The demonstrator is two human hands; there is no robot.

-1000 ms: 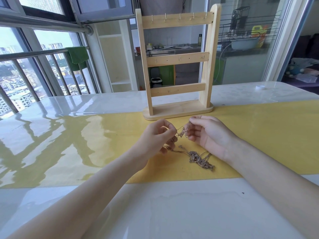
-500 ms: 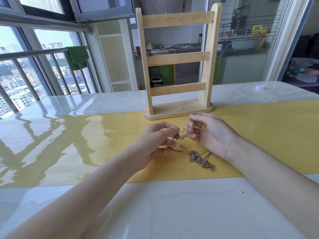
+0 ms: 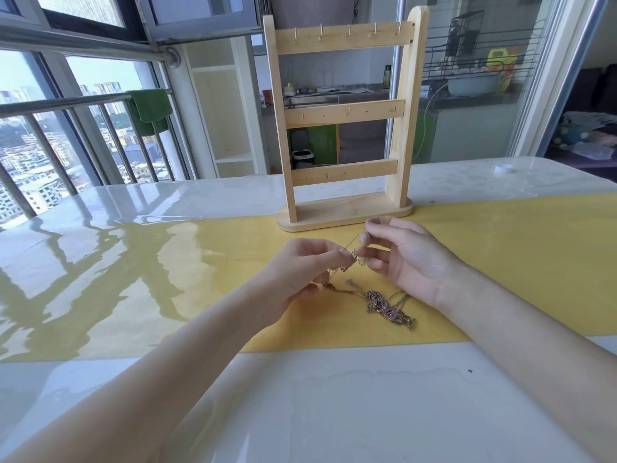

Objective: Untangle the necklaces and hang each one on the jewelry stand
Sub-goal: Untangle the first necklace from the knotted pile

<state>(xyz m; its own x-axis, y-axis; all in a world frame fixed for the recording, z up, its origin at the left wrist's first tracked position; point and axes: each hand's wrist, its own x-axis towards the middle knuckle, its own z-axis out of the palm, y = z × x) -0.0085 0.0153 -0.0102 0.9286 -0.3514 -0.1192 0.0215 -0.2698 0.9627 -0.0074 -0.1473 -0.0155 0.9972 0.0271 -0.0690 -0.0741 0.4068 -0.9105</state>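
A tangle of thin gold necklaces (image 3: 389,305) lies on the yellow mat (image 3: 517,262), with chains running up to both hands. My left hand (image 3: 307,269) pinches a chain near a small knot between thumb and forefinger. My right hand (image 3: 404,259) pinches the same strand a little higher and to the right, just above the mat. The wooden jewelry stand (image 3: 344,111) rises right behind the hands; its three rails carry small hooks with nothing on them.
The glossy white table (image 3: 300,396) reaches out to the front and the left. A small white cap (image 3: 503,168) sits at the far right of the table. A window railing with a green cloth (image 3: 148,108) stands to the left.
Both hands have lifted slightly and drawn a short stretch of chain taut between them. The right hand's fingertips now sit higher, nearer the stand's base. The pile on the mat stays put.
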